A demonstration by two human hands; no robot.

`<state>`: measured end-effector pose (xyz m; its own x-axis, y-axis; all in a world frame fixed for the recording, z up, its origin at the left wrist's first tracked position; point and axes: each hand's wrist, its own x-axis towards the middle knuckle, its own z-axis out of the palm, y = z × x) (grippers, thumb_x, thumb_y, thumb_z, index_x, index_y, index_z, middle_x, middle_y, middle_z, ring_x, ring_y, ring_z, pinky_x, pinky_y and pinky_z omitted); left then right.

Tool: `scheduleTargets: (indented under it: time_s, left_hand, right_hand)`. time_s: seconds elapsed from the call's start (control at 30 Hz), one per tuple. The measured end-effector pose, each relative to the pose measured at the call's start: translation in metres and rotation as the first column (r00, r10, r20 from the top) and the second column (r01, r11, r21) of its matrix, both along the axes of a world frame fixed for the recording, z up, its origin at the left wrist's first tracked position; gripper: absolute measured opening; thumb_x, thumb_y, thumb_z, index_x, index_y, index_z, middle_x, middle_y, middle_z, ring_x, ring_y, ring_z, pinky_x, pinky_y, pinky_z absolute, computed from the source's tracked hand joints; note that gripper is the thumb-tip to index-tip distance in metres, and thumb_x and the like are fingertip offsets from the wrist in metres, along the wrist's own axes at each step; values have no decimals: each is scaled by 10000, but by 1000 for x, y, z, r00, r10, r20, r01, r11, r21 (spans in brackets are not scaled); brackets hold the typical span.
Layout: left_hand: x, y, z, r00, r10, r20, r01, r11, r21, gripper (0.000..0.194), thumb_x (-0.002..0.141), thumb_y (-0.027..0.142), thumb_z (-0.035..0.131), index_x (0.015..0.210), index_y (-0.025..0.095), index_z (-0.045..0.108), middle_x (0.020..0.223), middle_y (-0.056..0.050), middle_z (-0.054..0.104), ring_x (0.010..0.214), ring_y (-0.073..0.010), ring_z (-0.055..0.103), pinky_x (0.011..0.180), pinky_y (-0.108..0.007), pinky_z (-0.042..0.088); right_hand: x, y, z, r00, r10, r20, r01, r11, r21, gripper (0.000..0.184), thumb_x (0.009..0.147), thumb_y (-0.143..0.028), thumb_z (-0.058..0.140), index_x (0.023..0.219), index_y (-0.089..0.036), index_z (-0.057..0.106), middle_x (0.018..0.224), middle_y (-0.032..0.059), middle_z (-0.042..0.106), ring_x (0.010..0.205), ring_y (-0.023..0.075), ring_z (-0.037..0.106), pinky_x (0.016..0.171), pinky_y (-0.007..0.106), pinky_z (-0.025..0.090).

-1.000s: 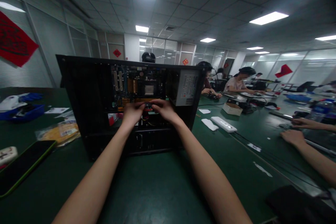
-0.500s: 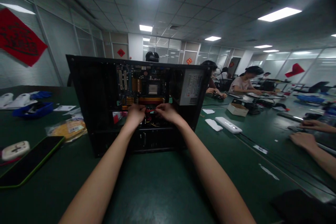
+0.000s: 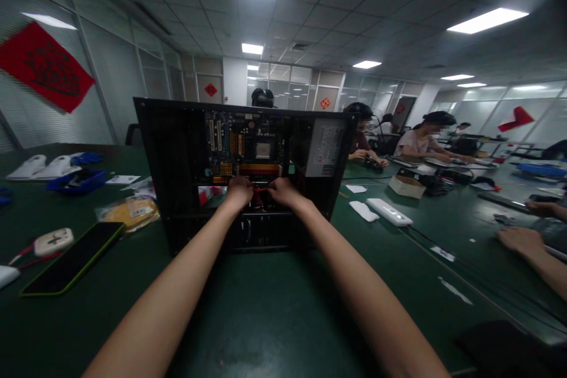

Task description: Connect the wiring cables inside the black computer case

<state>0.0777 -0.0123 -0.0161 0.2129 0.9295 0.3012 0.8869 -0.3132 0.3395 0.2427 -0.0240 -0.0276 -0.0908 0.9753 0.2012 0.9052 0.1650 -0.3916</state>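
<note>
An open black computer case (image 3: 186, 107) stands upright on the green table, its inside facing me. In it sit a motherboard (image 3: 227, 147) with a silver processor (image 3: 263, 150), and a grey power supply (image 3: 325, 147) at the right. My left hand (image 3: 239, 192) and my right hand (image 3: 284, 190) reach in just below the motherboard, a small gap between them. Both are closed on a thin red cable (image 3: 261, 189) that spans this gap. Their fingertips are small and partly hidden, and darker wires hang beneath.
Left of the case lie a bagged yellow item (image 3: 128, 212), a phone (image 3: 75, 260) and a blue tray (image 3: 77, 182). To the right are a white power strip (image 3: 388, 212), a small box (image 3: 406, 186) and a co-worker's hand (image 3: 520, 239). Other people sit farther back.
My view has turned slightly left, so the scene shifts rightward. Both hands have sunk a little lower beneath the motherboard and moved apart, and the red cable now shows between them.
</note>
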Motion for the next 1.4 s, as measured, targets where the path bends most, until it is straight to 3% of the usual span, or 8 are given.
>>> scheduleTargets:
  time_s: [0.43,0.77,1.07,1.27,1.4]
  left_hand:
    - [3,5,1,999,50,17,-49,996,-70,300,862,194,559,1042,153,795,1074,-132,769,1050,-256,708,897,-276,519]
    - [5,-1,2,999,41,-19,-43,997,-63,319,879,182,538,1080,112,776,1109,-144,756,1071,-248,689,911,-257,501]
    - [6,-2,3,992,96,80,-88,991,-100,281,883,189,573,1065,132,779,1089,-143,759,1008,-247,703,878,-262,505]
    - [3,2,-4,990,86,110,-85,996,-20,233,861,191,581,961,154,789,1020,-139,766,1012,-254,700,898,-284,509]
    - [0,-6,-3,982,18,187,-52,983,179,285,878,188,537,1077,180,740,1091,-113,745,1052,-241,677,938,-317,504]
  right_hand:
    - [-1,5,-2,1000,-26,-15,26,1000,-5,255,933,-180,531,989,-147,777,963,114,759,845,174,700,681,208,455]
    - [-3,3,0,999,-47,14,47,998,35,260,934,-196,566,1106,-131,749,1100,139,741,1030,217,691,782,220,476]
    - [-3,3,-1,998,-58,3,58,997,57,263,943,-215,575,1132,-166,750,1124,130,737,1069,217,678,851,237,475]
    - [-2,3,-2,998,-60,-27,62,995,81,232,927,-203,582,1050,-163,774,1062,122,753,996,209,697,797,228,474]
    - [1,1,-1,996,-58,-72,65,994,92,237,926,-181,563,1031,-136,770,1012,118,760,915,192,706,746,222,470]
